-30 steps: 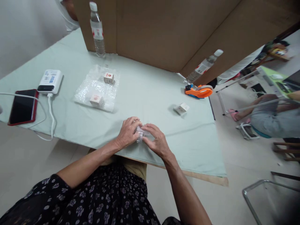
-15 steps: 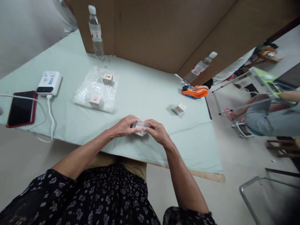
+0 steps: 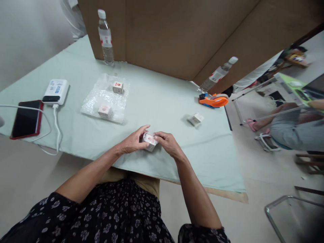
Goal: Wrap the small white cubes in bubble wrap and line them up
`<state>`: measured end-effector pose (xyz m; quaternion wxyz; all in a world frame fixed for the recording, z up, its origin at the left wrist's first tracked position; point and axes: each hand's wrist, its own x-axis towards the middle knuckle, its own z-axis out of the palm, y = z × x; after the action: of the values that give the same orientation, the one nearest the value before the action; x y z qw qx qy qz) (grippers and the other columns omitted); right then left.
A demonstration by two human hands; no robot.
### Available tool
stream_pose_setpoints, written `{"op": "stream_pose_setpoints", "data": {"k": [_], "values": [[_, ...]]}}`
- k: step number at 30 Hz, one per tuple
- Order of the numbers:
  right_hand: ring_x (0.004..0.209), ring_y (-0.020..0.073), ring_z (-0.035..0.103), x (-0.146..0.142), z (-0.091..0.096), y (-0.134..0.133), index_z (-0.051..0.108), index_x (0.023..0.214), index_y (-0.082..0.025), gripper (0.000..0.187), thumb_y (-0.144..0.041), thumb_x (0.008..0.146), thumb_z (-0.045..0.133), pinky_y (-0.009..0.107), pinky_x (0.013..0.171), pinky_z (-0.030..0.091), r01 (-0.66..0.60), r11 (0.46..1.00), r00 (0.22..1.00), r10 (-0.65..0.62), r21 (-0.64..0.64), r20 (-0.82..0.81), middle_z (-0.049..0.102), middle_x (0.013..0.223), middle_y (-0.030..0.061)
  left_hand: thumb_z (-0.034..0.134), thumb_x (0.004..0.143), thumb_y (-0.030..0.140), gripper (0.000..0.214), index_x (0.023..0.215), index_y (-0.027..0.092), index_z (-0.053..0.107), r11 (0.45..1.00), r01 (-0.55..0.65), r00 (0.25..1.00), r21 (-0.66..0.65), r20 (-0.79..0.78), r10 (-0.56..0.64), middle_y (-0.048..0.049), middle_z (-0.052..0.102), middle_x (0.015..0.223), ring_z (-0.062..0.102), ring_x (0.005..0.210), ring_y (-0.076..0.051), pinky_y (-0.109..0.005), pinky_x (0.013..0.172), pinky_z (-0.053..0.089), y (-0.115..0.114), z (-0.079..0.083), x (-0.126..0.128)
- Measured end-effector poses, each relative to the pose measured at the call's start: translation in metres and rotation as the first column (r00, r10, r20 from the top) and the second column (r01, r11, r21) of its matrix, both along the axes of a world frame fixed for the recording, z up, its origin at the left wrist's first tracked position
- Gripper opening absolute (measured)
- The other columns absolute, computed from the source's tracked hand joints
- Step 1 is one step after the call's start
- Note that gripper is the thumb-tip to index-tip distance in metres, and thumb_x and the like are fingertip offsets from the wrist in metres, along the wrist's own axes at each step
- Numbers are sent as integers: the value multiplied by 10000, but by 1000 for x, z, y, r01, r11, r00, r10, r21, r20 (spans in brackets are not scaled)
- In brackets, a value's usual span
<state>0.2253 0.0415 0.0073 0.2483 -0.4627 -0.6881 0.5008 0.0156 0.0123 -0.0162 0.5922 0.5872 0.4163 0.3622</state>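
A small white box with a red mark, wrapped in clear bubble film, is held between both my hands just above the table's near edge. My left hand pinches its left side with thumb and fingers. My right hand grips its right side with curled fingers. Two more small boxes rest on a sheet of bubble wrap further left. Another wrapped box lies to the right on the pale green table.
An orange tape dispenser sits at the table's right edge by a tilted water bottle. A second bottle stands before a cardboard wall. A power bank and red phone lie left. A seated person is at the right.
My hands have turned the wrapped box over and lifted it slightly; its red-marked face now shows between my fingers, where before my hands pressed it flat on the table.
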Motion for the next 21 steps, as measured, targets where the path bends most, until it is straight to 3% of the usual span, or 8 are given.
{"op": "stream_pose_setpoints", "data": {"k": [4, 7, 11, 15, 21], "values": [[1015, 249, 690, -8, 1, -13, 695, 1171, -174, 365, -342, 925, 483, 378, 910, 523, 91, 976, 975, -128, 200, 183, 746, 1127, 105, 658, 744, 281, 856, 1509, 136, 299, 996, -7, 1000, -87, 1, 7, -91, 587, 1132, 585, 973, -191, -339, 879, 475, 6, 8, 4], [1065, 286, 688, -14, -4, -24, 631, 1276, -160, 417, -338, 939, 462, 424, 937, 525, 113, 936, 924, -222, 334, 311, 730, 1171, 144, 661, 740, 277, 847, 1501, 120, 322, 995, -27, 999, -95, -33, 24, -99, 589, 1151, 579, 971, -190, -336, 877, 476, 8, 13, 6], [1015, 278, 704, -17, -9, -28, 592, 1322, -175, 426, -285, 937, 445, 419, 913, 537, 120, 910, 900, -268, 396, 343, 744, 1130, 127, 659, 725, 255, 836, 1486, 99, 350, 993, -44, 999, -112, -27, 41, -100, 603, 1130, 580, 959, -194, -338, 862, 483, 7, 13, 8], [908, 232, 696, -14, -7, -14, 623, 1258, -177, 408, -316, 888, 523, 379, 832, 550, 198, 939, 948, -256, 280, 189, 747, 1069, 104, 663, 725, 240, 854, 1497, 96, 327, 986, -29, 999, -165, 30, 35, -95, 621, 1098, 598, 973, -204, -335, 848, 495, 8, 12, 7], [772, 170, 628, -21, -4, 16, 681, 981, -155, 384, -463, 752, 675, 304, 712, 514, 227, 972, 960, -233, -58, -155, 709, 879, 55, 663, 729, 227, 844, 1495, 105, 331, 986, -13, 999, -167, 37, 20, -137, 602, 1228, 593, 1078, -237, -364, 913, 489, 9, 10, 5]]}}
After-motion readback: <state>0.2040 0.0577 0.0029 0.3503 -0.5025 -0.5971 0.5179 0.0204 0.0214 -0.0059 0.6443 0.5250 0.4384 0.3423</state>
